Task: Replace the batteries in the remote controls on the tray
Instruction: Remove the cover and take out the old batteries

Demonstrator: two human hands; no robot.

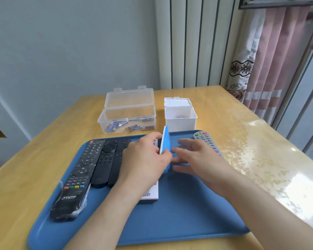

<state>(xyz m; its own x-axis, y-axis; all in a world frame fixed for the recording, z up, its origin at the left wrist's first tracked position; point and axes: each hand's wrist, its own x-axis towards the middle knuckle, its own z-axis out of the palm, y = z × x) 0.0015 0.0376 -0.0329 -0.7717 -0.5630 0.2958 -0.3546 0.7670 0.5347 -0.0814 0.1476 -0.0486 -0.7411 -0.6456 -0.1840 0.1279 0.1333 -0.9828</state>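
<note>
A blue-and-white remote [165, 148] is held on edge over the blue tray [179, 204], the left hand [145, 159] with its grip closed round it. The right hand [197, 159] hovers just beside, grip open, fingers spread. On the tray's left lie black remotes [98, 163]. Beyond the tray, batteries [114, 126] sit in a clear box [128, 112] on the counter [224, 109].

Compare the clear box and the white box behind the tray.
The clear box is see-through and wide; the white box is opaque and narrower. Batteries show in the clear box; the white box's contents are hidden. Both stand open on the table.
</note>
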